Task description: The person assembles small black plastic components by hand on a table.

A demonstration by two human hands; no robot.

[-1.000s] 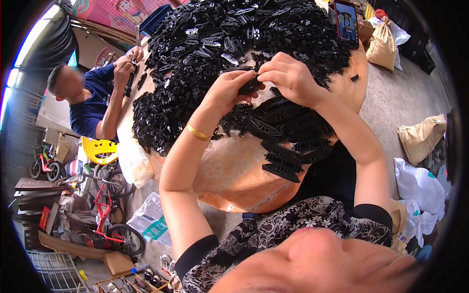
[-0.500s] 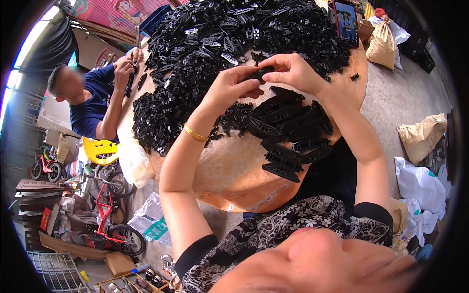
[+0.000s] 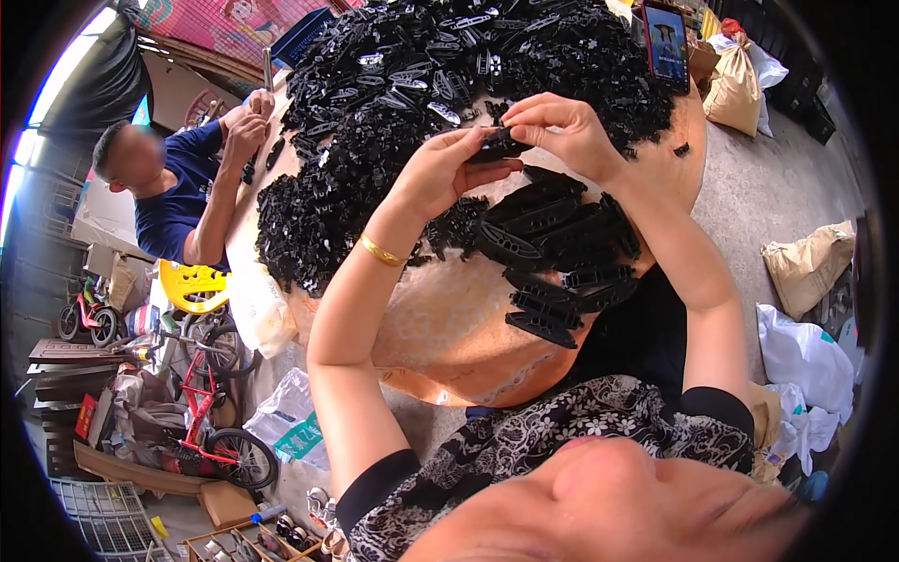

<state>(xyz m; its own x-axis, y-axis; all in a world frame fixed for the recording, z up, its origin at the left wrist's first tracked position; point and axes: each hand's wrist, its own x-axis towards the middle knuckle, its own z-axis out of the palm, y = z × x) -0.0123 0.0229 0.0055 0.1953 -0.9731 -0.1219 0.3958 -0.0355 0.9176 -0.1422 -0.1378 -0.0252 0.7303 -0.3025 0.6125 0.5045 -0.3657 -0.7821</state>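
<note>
Over the table, my left hand (image 3: 448, 170) is closed around a black plastic part (image 3: 499, 146), its thumb on top and fingers beneath. My right hand (image 3: 567, 134) pinches the right end of the same part with thumb and fingertips. Its exact kind is partly hidden by my fingers. Just below the hands lies a group of long, oval black plastic pieces with slots (image 3: 538, 215), laid side by side in rows. Behind and to the left spreads a large heap of small black plastic parts (image 3: 356, 140).
The round table has a tan cover (image 3: 440, 328). A phone (image 3: 666, 47) stands at its far right edge. At the left, another person (image 3: 173, 187) handles something thin. Sacks (image 3: 735, 89) and white bags (image 3: 805, 351) rest on the floor right; bicycles (image 3: 201, 403) stand left.
My left fingers have straightened somewhat under the part, and my right fingertips have shifted along its end. The part is more visible now. The other person's hands have moved slightly.
</note>
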